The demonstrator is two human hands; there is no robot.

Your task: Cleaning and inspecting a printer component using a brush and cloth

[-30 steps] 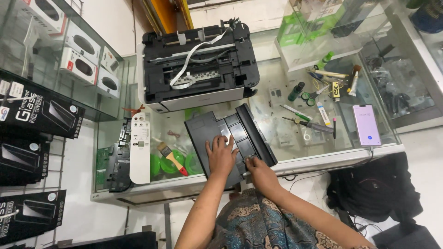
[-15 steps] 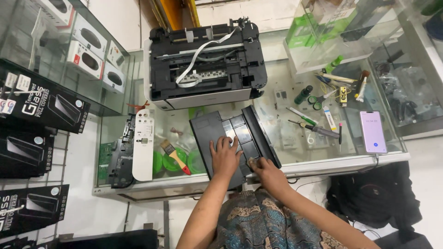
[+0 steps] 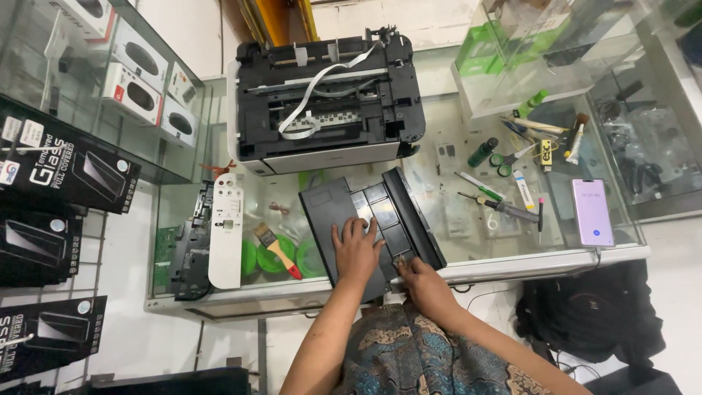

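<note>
Head view, glass counter (image 3: 468,267); items as seen.

1. Black plastic printer panel (image 3: 369,219), ribbed into compartments, lay tilted on the counter top near its front edge, just in front of the printer; its near corner reached the counter's front rim.

2. My left hand (image 3: 356,249) lay flat on the panel's middle, fingers spread and pressing down; it pinched nothing.

3. My right hand (image 3: 423,285) sat at the panel's near right corner, fingers curled against its edge (whether they actually gripped it I could not tell).

4. Opened printer (image 3: 329,99), black with a pale lower body, cover off, stood at the back of the counter; a white ribbon cable (image 3: 311,99) looped across its exposed inside.

5. White elongated panel (image 3: 225,230) lay left of the black one, beside a further black part (image 3: 189,252); a paintbrush (image 3: 276,249) with a red tip on its handle lay between the white panel and my left hand, well apart from it.

6. Screwdrivers (image 3: 486,194), small bottles and a brush lay scattered to the right; a smartphone (image 3: 591,212), screen lit, lay near the right end of the counter.

7. Dark bag (image 3: 585,314) sat on the floor below the right end of the counter; boxed goods (image 3: 66,172) filled the shelves at left.
</note>
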